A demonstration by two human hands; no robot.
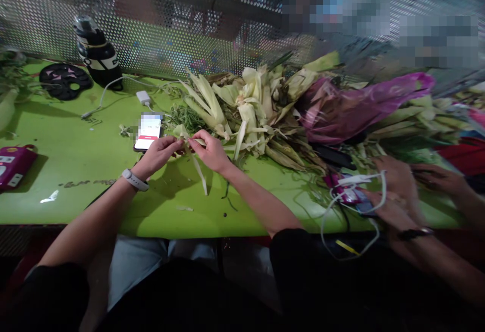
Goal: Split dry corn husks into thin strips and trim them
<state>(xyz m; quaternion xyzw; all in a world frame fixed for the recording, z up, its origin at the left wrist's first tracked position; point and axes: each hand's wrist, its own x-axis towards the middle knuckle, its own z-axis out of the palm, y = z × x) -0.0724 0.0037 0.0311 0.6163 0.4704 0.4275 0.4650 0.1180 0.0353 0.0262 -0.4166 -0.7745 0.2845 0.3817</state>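
Both my hands meet over the green table (102, 157), their fingertips pinched on a pale corn husk (181, 131). My left hand (163, 150), with a white band on the wrist, is closed on the husk's left side. On its right side my right hand (208, 150) grips with thumb and fingers. A narrow husk strip (200, 174) dangles below the fingers to the table. Just behind my left hand lies a lit phone (149, 131). Beyond my right hand spreads a large heap of corn husks (250, 99). Exactly how the fingers hold the husk is partly hidden.
A dark bottle (97, 56) and a black perforated trivet-like piece (65, 80) stand back left. A white charger (143, 98) trails a cable. At left sits a purple power strip (15, 168). Right are a pink plastic bag (364, 102), white cables (382, 195) and another person's hands (397, 190).
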